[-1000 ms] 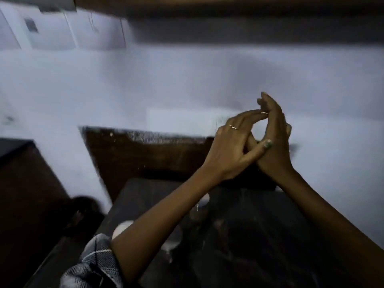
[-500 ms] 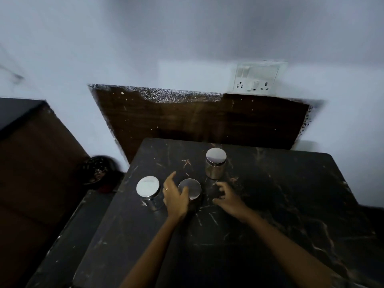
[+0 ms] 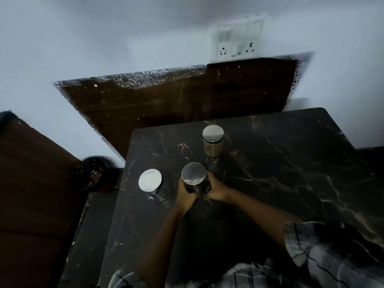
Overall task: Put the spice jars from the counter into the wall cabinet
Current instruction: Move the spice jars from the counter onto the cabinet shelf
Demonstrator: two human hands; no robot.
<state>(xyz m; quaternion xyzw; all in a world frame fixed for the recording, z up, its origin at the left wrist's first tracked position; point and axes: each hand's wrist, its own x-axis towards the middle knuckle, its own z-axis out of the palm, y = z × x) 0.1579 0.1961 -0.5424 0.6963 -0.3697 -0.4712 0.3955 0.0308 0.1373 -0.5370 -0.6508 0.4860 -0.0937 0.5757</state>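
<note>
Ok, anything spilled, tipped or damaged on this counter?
Nothing stands out. All three jars stand upright, lids on: left jar, far jar, and the middle jar gripped by left hand and right hand.

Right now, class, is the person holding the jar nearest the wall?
No: both the left hand and right hand grip the middle jar, while the jar nearest the wall stands alone, untouched.
</note>
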